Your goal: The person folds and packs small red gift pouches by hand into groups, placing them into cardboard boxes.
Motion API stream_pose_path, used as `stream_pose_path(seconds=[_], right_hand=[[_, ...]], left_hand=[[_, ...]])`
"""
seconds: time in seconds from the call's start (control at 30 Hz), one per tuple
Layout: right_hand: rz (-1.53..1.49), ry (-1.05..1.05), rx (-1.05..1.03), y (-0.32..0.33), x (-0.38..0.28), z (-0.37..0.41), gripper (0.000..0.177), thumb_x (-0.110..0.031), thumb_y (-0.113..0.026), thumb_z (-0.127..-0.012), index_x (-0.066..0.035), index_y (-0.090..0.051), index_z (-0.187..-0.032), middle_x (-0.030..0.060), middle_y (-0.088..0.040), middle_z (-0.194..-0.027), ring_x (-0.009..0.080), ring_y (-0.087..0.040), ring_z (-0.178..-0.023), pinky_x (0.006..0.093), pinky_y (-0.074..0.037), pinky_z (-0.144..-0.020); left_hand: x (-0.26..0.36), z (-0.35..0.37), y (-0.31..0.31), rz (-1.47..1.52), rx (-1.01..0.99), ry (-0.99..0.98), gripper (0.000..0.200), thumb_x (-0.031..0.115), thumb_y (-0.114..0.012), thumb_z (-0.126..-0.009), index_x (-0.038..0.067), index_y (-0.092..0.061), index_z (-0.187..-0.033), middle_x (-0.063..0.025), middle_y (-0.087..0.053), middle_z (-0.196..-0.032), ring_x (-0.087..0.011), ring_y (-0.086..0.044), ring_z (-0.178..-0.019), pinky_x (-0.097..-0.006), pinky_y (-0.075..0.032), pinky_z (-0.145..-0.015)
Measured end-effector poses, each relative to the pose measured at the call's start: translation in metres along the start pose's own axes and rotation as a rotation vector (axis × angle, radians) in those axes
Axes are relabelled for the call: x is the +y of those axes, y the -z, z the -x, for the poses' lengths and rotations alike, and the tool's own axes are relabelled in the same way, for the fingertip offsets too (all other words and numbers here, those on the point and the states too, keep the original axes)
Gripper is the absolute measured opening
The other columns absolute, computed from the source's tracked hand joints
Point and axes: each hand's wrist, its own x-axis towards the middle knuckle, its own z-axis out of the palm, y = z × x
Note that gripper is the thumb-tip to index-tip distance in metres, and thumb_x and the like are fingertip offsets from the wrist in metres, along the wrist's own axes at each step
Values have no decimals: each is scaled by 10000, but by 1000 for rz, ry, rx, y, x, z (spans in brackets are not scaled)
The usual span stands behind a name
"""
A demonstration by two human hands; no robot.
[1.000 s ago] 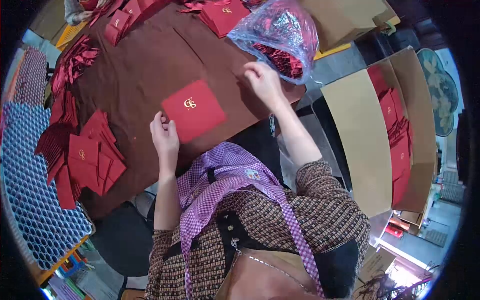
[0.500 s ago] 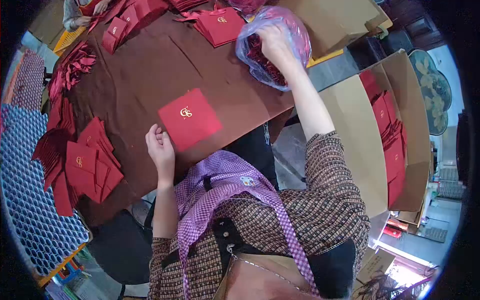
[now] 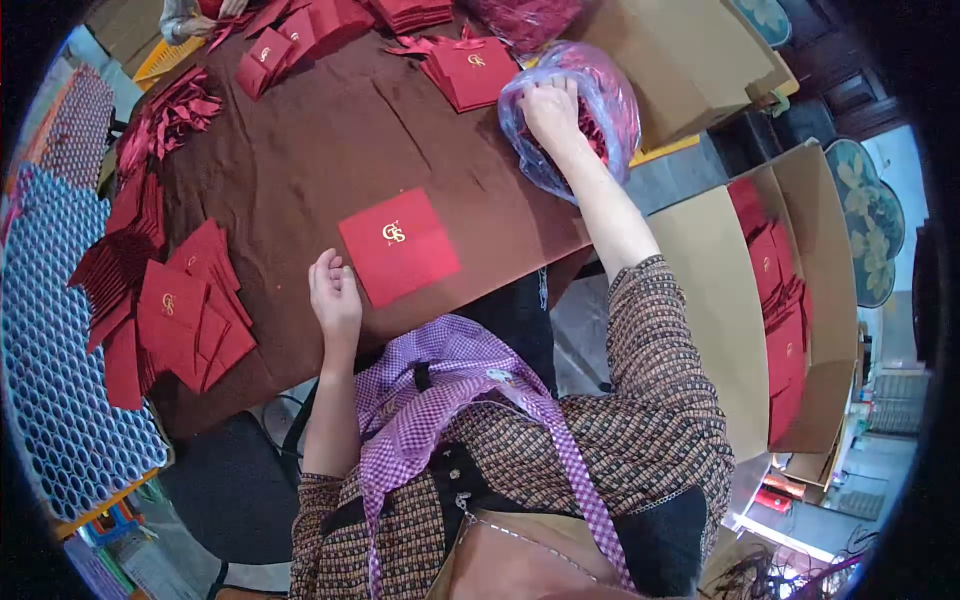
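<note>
A red square card or envelope (image 3: 410, 262) with gold lettering lies flat near the front edge of the brown-covered table. Just left of it rests my left hand (image 3: 337, 300), palm turned up, fingers loosely bent and apart, holding nothing. My right hand (image 3: 552, 112) reaches into the mouth of a bluish clear plastic bag (image 3: 622, 95) at the table's right edge. Its fingers are bent down, and their tips are hidden among dark red pieces (image 3: 593, 135) inside the bag. What they grip cannot be made out.
Red pouches (image 3: 172, 303) lie piled at left, below a heap of red ribbons (image 3: 180, 115). More red pouches (image 3: 475, 68) lie along the far side, near another person's hand (image 3: 232, 8). An open cardboard box (image 3: 700, 300) with red items stands at right.
The view has shifted slightly, so the table appears lower and further right. My right hand stays in the bag with its fingers more bent; my left hand stays beside the card.
</note>
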Motion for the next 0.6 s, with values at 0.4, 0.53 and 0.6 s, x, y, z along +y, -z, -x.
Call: stream_pose_path(seconds=[0.4, 0.53, 0.6], right_hand=[[-136, 74, 23, 1, -14, 18, 131, -200, -633, -753, -121, -697, -837, 73, -648, -974, 254, -554, -1021, 468, -359, -890], [-210, 122, 98, 3, -22, 41, 103, -156, -595, -747, -110, -669, -800, 61, -620, -889, 244, -554, -944, 415, -393, -846], [-247, 138, 165, 2, -22, 49, 70, -130, -597, -730, -111, -649, -773, 43, -598, -867, 232, -547, -908, 416, -399, -830]], left_hand=[[-1, 0, -1, -35, 13, -11, 295, -8, -531, -857, -46, -539, -1150, -120, -555, -1029, -177, -589, -879, -276, -503, -738], [7, 0, 0, 37, -8, 64, 297, 0, -540, -858, -45, -540, -1151, -118, -555, -1033, -159, -581, -868, -273, -501, -737], [-4, -1, -1, 35, 11, 34, 300, 7, -544, -860, -46, -537, -1155, -111, -556, -1029, -151, -578, -854, -272, -500, -731]])
